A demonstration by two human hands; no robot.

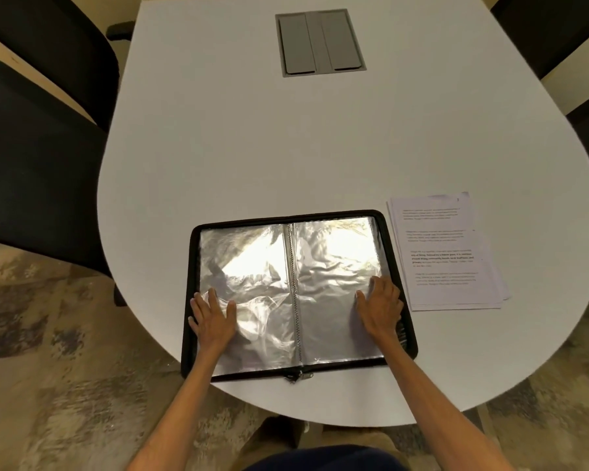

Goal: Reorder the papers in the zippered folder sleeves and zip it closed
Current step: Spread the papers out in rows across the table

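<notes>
**Plastic sleeves slick under two flat palms**

Clear, crinkled sleeves (334, 260) fill the open zippered folder (288, 218), which lies flat at the near edge of the white table (286, 147). The stack of printed papers (446, 253) sits just beside its right border. The sleeves look thin, floppy and slippery. They seem to hold no sheets, though the glare makes that hard to confirm. A sleeve would best be opened by pinching its free outer edge while the other hand steadies the page. The papers are light and limp, so they are best lifted by a corner or long edge and fed in straight. The black fabric border looks semi-stiff, and the zipper pull (298, 375) rests at the near middle, by the spine.

The left hand (213, 317) lies palm-down on the left page, fingers straight and slightly spread. The right hand (381, 307) presses the right page near its outer edge, fingers straight and fairly close together. Both forearms reach forward from below, and neither hand grips anything.
</notes>
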